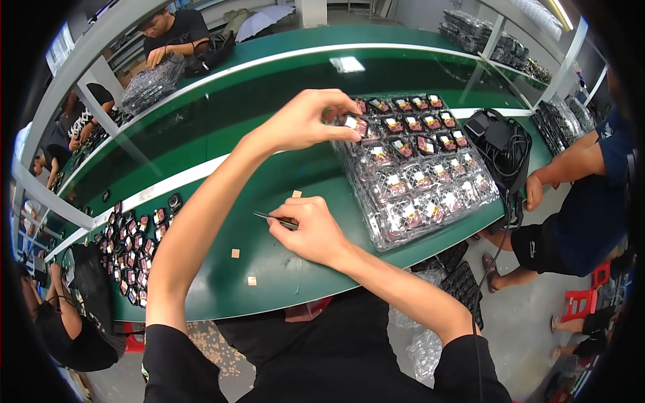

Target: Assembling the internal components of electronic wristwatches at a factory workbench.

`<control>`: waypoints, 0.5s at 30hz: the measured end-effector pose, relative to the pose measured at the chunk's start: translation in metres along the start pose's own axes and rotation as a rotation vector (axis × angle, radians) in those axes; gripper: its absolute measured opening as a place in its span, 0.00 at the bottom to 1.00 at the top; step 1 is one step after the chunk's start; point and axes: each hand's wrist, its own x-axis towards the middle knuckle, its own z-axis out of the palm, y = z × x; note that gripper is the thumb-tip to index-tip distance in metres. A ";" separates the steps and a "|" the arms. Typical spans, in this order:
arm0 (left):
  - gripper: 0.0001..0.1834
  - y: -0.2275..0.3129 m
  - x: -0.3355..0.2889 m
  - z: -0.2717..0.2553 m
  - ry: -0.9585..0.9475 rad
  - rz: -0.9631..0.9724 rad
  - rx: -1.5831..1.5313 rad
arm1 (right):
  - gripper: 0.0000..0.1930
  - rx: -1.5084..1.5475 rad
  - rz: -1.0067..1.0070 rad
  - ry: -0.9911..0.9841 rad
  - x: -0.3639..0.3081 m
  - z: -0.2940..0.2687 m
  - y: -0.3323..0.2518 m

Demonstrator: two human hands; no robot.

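My left hand point(306, 119) reaches over the back left corner of a clear plastic tray point(373, 225), its fingers pinching a small black part with a pink and white label point(357, 125). Rows of similar labelled parts point(424, 144) sit in the tray's pockets; the front rows look covered by clear plastic. My right hand point(309, 230) rests low over the green table, closed around dark tweezers point(285, 222) whose tips point left. Close to it lie small tan squares point(235, 253), one of them point(296, 194) just beyond the hand.
Many loose labelled parts point(134, 248) are heaped at the table's left. A black bag with cables point(497, 151) sits right of the tray. One person point(571, 181) stands at the right; others work beyond the rail and at the left. Stacked trays point(153, 84) stand at the back.
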 end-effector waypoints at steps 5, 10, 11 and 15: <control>0.23 -0.020 0.015 0.007 -0.040 0.174 0.116 | 0.07 -0.045 -0.068 -0.003 0.000 0.004 0.001; 0.17 -0.008 -0.036 -0.008 0.202 0.124 0.167 | 0.06 -0.049 -0.055 -0.030 -0.003 -0.004 -0.006; 0.15 -0.009 -0.054 -0.013 0.206 0.074 0.120 | 0.06 -0.045 -0.033 -0.045 -0.005 -0.006 -0.010; 0.16 -0.036 -0.156 -0.054 0.219 -0.150 0.343 | 0.05 -0.080 -0.053 -0.100 -0.004 -0.001 -0.017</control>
